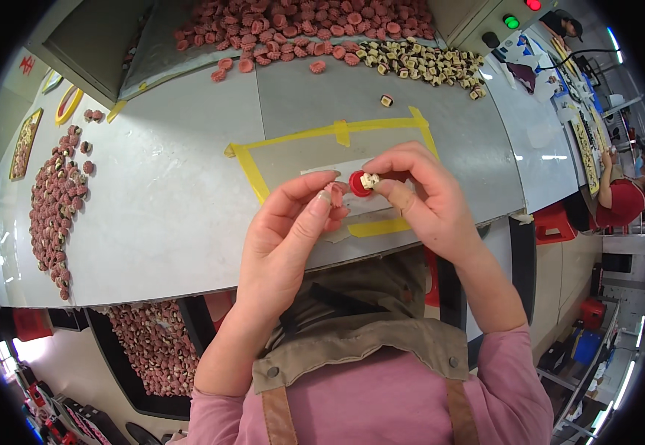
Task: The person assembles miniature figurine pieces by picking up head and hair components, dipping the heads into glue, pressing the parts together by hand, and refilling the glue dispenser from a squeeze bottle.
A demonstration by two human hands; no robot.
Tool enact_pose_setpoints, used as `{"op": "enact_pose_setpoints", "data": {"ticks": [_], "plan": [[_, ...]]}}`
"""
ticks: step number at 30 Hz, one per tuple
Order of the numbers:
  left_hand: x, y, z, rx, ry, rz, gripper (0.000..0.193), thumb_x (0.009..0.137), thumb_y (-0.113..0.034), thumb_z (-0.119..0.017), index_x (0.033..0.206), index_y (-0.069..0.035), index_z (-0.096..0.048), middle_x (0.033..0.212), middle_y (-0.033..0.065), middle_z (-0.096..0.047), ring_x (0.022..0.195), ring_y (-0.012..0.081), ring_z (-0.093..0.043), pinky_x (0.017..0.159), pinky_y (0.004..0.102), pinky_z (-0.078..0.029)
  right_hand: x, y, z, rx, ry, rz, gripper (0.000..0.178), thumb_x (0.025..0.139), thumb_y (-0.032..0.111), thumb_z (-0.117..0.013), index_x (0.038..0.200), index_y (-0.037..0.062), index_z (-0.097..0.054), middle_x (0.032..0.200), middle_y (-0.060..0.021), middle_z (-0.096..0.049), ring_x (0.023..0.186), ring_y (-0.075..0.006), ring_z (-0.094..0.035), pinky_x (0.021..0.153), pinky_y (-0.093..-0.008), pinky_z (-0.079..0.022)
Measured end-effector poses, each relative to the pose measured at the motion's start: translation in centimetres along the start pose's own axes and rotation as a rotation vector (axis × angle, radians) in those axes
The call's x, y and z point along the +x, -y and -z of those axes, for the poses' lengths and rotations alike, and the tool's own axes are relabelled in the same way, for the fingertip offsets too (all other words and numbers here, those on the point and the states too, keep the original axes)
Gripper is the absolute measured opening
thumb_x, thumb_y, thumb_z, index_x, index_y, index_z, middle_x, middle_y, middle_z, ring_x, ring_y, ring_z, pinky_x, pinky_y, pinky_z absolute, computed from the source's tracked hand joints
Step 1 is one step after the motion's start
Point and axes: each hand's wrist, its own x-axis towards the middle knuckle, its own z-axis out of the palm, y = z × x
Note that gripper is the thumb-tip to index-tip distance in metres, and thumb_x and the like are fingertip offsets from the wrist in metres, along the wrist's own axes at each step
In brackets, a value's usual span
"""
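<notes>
My left hand (293, 222) pinches a small pink ribbed cup-shaped piece (336, 194) between thumb and fingertips. Close by on its right, my right hand (426, 196) grips a small cream-coloured piece (369, 180) between thumb and forefinger; a bandage-like wrap shows on that thumb. Just behind the cream piece is a round red fixture (357, 188), partly hidden by the fingers and the piece. Both hands are over a work area edged with yellow tape (252, 174), near the front edge of the table (181, 215). The two pieces are close but look apart.
A large heap of pink cup pieces (300, 22) lies at the back, with a pile of cream-and-dark pieces (426, 63) to its right. Joined pink pieces (57, 200) are heaped at left. Below the table edge stands a black bin (126, 363) of them. A co-worker (623, 200) sits far right.
</notes>
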Motion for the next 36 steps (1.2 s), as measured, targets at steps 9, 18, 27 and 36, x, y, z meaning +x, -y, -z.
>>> {"op": "enact_pose_setpoints", "data": {"ticks": [9, 18, 27, 36], "plan": [[0.1, 0.5, -0.2, 0.001, 0.010, 0.006, 0.028, 0.097, -0.012, -0.056, 0.122, 0.001, -0.055, 0.114, 0.0065, -0.062, 0.101, 0.0122, -0.059, 0.089, 0.0260, -0.047, -0.3, 0.7, -2.1, 0.025, -0.067, 0.181, 0.019, 0.088, 0.001, -0.060, 0.107, 0.0020, -0.060, 0.104, -0.0085, -0.056, 0.095, -0.0182, -0.055, 0.084, -0.0283, -0.044], [-0.1, 1.2, -0.6, 0.455, -0.025, -0.315, 0.030, 0.095, -0.003, -0.055, 0.125, 0.001, -0.053, 0.111, 0.0085, -0.061, 0.103, 0.0137, -0.058, 0.090, 0.0266, -0.048, -1.4, -0.4, -3.2, 0.007, -0.168, 0.180, 0.023, 0.087, 0.005, -0.064, 0.109, 0.0033, -0.060, 0.107, -0.0107, -0.057, 0.100, -0.0233, -0.056, 0.086, -0.0331, -0.046], [-0.1, 0.9, -0.8, 0.341, 0.110, -0.210, 0.067, 0.087, -0.001, -0.065, 0.144, -0.001, -0.029, 0.112, 0.0118, -0.060, 0.102, 0.0159, -0.060, 0.090, 0.0289, -0.048, -1.5, -1.7, -2.3, -0.158, -0.089, 0.369, 0.039, 0.076, 0.005, -0.071, 0.112, 0.0062, -0.057, 0.112, -0.0099, -0.058, 0.102, -0.0290, -0.055, 0.088, -0.0377, -0.046], [-0.3, 1.9, -1.1, 0.706, 0.075, -0.349, 0.052, 0.086, 0.003, -0.064, 0.134, 0.002, -0.043, 0.107, 0.0106, -0.061, 0.097, 0.0136, -0.061, 0.085, 0.0270, -0.051, -1.6, -1.6, -2.9, -0.225, -0.165, 0.400, 0.041, 0.068, -0.005, -0.070, 0.106, 0.0044, -0.056, 0.105, -0.0109, -0.059, 0.093, -0.0321, -0.057, 0.081, -0.0393, -0.048]]}}
